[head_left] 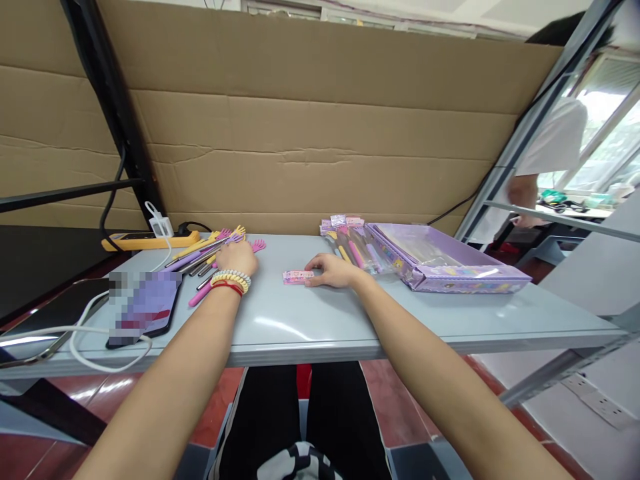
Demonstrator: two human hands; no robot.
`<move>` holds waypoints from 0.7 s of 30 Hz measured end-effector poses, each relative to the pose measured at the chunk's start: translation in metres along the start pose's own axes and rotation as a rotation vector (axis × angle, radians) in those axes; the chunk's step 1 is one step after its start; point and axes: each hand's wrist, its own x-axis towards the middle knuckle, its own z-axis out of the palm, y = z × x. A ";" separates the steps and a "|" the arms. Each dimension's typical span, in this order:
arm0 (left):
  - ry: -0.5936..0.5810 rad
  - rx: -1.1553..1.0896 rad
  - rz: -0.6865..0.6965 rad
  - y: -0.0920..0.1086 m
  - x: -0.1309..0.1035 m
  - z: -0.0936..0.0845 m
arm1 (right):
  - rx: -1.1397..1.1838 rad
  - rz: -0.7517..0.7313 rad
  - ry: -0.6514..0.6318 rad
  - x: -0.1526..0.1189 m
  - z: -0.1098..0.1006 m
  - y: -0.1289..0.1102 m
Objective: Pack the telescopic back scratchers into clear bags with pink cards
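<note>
My left hand [237, 260] is over a pile of slim back scratchers [193, 257] with yellow, purple and pink handles, metal rods and little hand-shaped ends. Its fingers are hidden behind the back of the hand, so I cannot see what they grip. A pink one [200, 295] lies just below that wrist. My right hand [333, 271] has its thumb and fingers closed on the right end of a small pink printed card [294, 277], which lies flat on the table. Right of this hand are several back scratchers in clear bags [357, 250] with printed card tops.
On the grey table [300, 327], a purple display box [465, 280] stands at the right. To the left lie a phone [150, 310], a white cable [80, 327] and a yellow power strip [145, 243]. A cardboard sheet [320, 133] rises behind. Another person [555, 140] is beyond the right-hand frame.
</note>
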 end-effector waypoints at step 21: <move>-0.044 -0.095 0.122 0.004 0.007 0.004 | 0.156 0.037 0.196 -0.001 0.000 -0.007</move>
